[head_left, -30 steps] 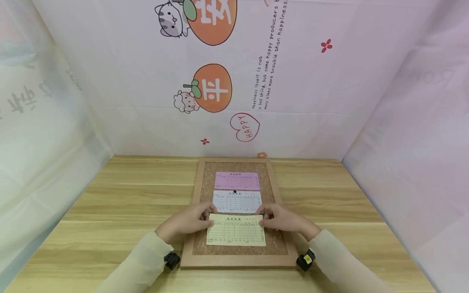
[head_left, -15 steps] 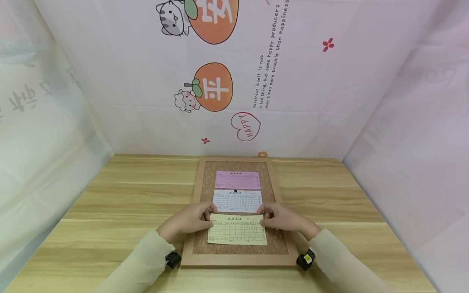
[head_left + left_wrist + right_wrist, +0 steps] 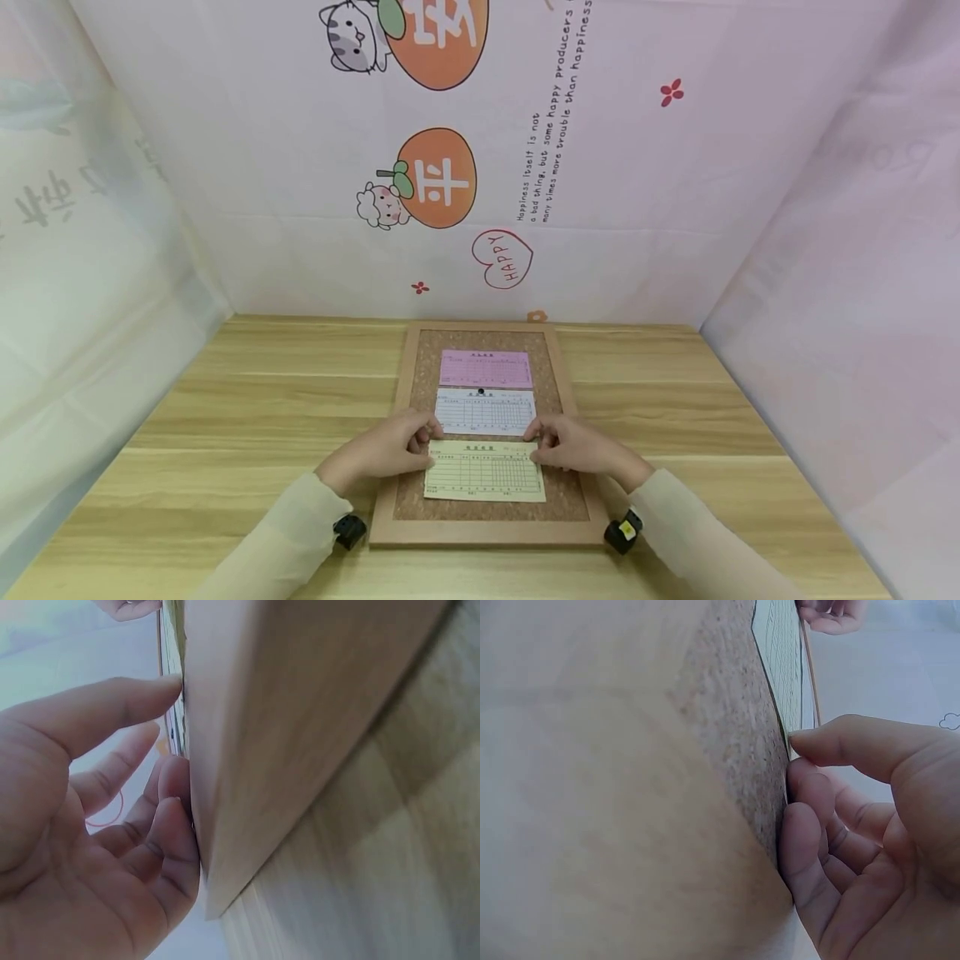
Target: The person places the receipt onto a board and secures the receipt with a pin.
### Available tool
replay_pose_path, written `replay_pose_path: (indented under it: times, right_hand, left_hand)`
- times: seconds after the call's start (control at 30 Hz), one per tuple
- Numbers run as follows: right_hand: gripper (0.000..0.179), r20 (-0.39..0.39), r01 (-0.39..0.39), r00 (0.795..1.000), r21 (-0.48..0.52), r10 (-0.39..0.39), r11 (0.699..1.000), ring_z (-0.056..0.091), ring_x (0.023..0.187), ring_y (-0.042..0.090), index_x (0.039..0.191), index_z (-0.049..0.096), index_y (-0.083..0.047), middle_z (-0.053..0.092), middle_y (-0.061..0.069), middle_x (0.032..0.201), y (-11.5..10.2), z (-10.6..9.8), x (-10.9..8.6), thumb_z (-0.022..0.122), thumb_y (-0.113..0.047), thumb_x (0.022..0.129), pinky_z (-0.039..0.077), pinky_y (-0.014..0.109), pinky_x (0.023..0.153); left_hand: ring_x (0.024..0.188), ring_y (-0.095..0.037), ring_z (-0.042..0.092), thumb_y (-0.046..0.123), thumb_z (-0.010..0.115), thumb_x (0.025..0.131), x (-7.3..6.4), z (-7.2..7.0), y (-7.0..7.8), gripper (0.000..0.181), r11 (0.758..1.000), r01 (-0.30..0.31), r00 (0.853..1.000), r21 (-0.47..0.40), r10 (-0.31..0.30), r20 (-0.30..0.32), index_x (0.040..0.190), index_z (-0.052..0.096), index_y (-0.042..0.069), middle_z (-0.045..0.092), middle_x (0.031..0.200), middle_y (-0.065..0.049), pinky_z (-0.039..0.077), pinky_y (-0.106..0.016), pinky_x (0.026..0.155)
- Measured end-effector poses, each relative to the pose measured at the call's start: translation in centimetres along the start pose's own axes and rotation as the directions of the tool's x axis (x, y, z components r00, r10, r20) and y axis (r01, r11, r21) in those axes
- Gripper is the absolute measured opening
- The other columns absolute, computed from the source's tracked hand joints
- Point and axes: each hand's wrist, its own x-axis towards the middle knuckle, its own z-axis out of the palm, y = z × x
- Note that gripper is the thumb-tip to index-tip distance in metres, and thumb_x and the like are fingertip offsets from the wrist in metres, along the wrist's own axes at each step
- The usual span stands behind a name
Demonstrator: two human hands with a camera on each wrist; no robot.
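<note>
A pale yellow receipt slip (image 3: 486, 475) with a printed grid lies low on a wood-framed cork board (image 3: 491, 511). My left hand (image 3: 386, 450) holds its upper left corner, thumb at the side edge and index finger reaching above the top. My right hand (image 3: 581, 450) holds the upper right corner in the same way. In the left wrist view the left thumb (image 3: 154, 697) meets the paper's edge, other fingers curled against the frame. The right thumb (image 3: 817, 744) presses the slip's edge in the right wrist view, with curled fingertips at the board.
Above the yellow slip lie a white slip (image 3: 486, 414) and a pink slip (image 3: 486, 369). A small black round pin (image 3: 481, 391) sits where those two meet. The board rests on a wooden table (image 3: 300, 392), with printed cloth (image 3: 600, 275) hanging behind and at both sides.
The yellow slip's top edge has come down slightly and looks straighter. My left hand has shifted a little to the left; the right has hardly moved.
</note>
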Motion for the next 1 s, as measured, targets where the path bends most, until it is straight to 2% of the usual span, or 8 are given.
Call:
replay_pose_path:
  times: [0.3, 0.53, 0.77, 1.0]
  right_hand:
    - [0.021, 0.002, 0.005, 1.000, -0.001, -0.005, 1.000, 0.049, 0.059, 0.008, 0.113, 0.063, -0.002, 0.057, 0.000, 0.073, 0.3, 0.0, 0.0, 0.068, -0.008, 0.094, 0.043, 0.023, 0.051]
    - [0.022, 0.000, 0.017, 1.000, 0.004, -0.017, 1.000, 0.049, 0.060, 0.009, 0.113, 0.063, -0.001, 0.056, 0.001, 0.075, 0.1, -0.1, 0.0, 0.069, -0.009, 0.094, 0.043, 0.023, 0.051]
    - [0.023, -0.003, 0.014, 1.000, 0.015, -0.014, 1.000, 0.049, 0.061, 0.011, 0.113, 0.063, 0.000, 0.056, 0.003, 0.076, -0.2, -0.2, 0.0, 0.070, -0.009, 0.093, 0.042, 0.024, 0.051]
    - [0.022, -0.009, -0.002, 1.000, 0.013, 0.002, 1.000, 0.050, 0.061, 0.010, 0.114, 0.062, 0.000, 0.057, 0.002, 0.077, -0.3, -0.2, -0.2, 0.069, -0.010, 0.095, 0.044, 0.024, 0.052]
  left_hand:
    - [0.092, -0.018, 0.051, 0.020, 0.081, 0.085, -0.8, -0.5, -0.9, 0.042, 0.998, -0.058, 0.997, -0.009, 0.058, 0.049, 0.118, 0.062, 0.003, 0.054, 0.103, -0.003, 0.049, -0.030, 0.081]
    - [0.099, -0.019, 0.050, 0.035, 0.084, 0.082, -1.3, -0.7, -0.7, 0.058, 1.000, -0.011, 0.994, -0.018, 0.012, 0.104, 0.125, 0.060, 0.005, 0.051, 0.110, -0.001, 0.046, -0.032, 0.088]
    - [0.102, -0.018, 0.049, 0.037, 0.085, 0.080, -1.4, -0.7, -0.3, 0.061, 1.000, 0.015, 0.993, 0.028, -0.018, 0.119, 0.126, 0.059, 0.007, 0.050, 0.113, 0.000, 0.046, -0.034, 0.091]
    - [0.103, -0.021, 0.050, 0.034, 0.087, 0.078, -1.6, -0.8, 0.0, 0.063, 0.999, 0.004, 0.993, 0.033, -0.007, 0.118, 0.126, 0.058, 0.006, 0.050, 0.113, -0.002, 0.047, -0.038, 0.092]
